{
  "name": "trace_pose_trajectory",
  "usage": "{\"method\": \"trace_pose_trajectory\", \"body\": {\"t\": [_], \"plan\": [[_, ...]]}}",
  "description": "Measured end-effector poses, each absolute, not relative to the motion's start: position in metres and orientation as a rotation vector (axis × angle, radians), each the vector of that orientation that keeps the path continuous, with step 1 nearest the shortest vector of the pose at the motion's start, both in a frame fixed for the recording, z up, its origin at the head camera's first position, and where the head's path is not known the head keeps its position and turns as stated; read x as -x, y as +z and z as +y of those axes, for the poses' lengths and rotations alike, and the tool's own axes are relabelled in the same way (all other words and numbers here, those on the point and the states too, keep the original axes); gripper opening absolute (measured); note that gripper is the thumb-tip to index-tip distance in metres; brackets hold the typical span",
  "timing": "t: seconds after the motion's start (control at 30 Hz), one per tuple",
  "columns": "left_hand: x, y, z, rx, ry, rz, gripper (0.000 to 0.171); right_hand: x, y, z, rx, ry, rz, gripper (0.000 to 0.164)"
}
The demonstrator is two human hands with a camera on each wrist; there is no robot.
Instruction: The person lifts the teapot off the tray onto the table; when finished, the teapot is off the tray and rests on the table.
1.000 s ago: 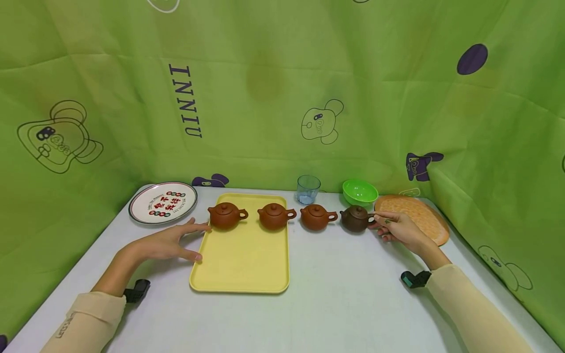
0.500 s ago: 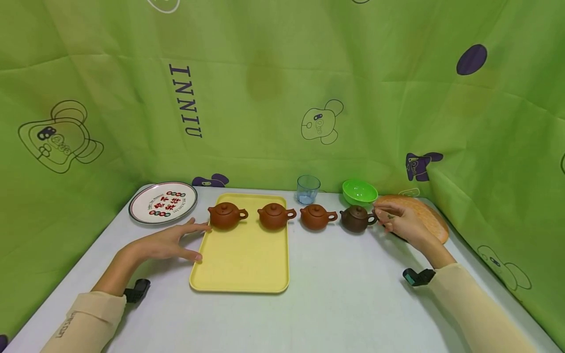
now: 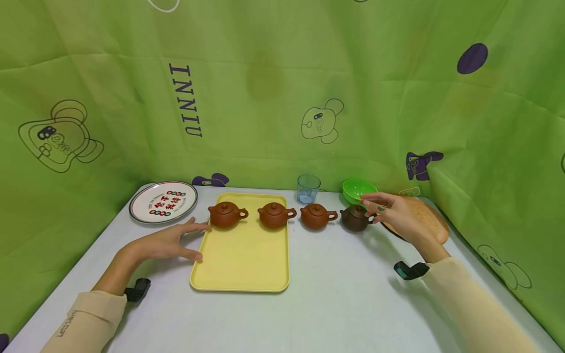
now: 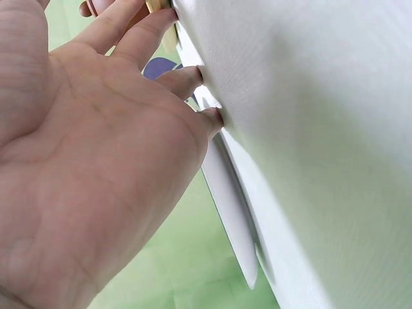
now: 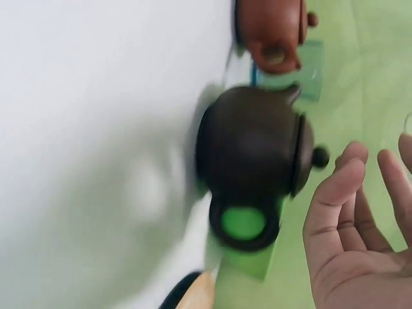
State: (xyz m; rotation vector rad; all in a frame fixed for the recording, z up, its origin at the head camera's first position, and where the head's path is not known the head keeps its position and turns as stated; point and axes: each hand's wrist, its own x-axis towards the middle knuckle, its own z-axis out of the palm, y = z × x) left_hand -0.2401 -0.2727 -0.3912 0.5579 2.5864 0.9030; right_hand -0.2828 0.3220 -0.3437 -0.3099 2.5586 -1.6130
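Observation:
My left hand (image 3: 163,243) has its fingers spread, with thumb and forefinger tips at the left rim of a yellow tray (image 3: 240,262). In the left wrist view its other fingertips rest on the white table (image 4: 309,167). My right hand (image 3: 399,218) hovers beside and over a dark brown teapot (image 3: 352,221), partly covering its handle in the head view. The right wrist view shows the fingers loosely bent, apart from the lid knob (image 5: 320,157) and holding nothing. Two reddish-brown teapots (image 3: 226,216) (image 3: 274,217) stand on the tray; a third reddish-brown teapot (image 3: 315,218) stands between tray and dark teapot.
Behind the row of teapots are a clear blue cup (image 3: 307,190) and a green bowl (image 3: 355,190). A printed oval plate (image 3: 154,206) lies at the back left, a bread-patterned flat piece (image 3: 425,220) at the right. Green cloth (image 3: 265,122) walls the table.
My right hand has let go of the dark teapot's handle, then moved left and over the pot. The left hand and the teapots have stayed in place.

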Motion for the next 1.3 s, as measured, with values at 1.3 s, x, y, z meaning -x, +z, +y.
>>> {"method": "trace_pose_trajectory", "body": {"t": [1.3], "plan": [[0.240, -0.391, -0.272, -0.555, 0.901, 2.591, 0.089, 0.306, -0.366, 0.181, 0.465, -1.469, 2.483, 0.036]]}}
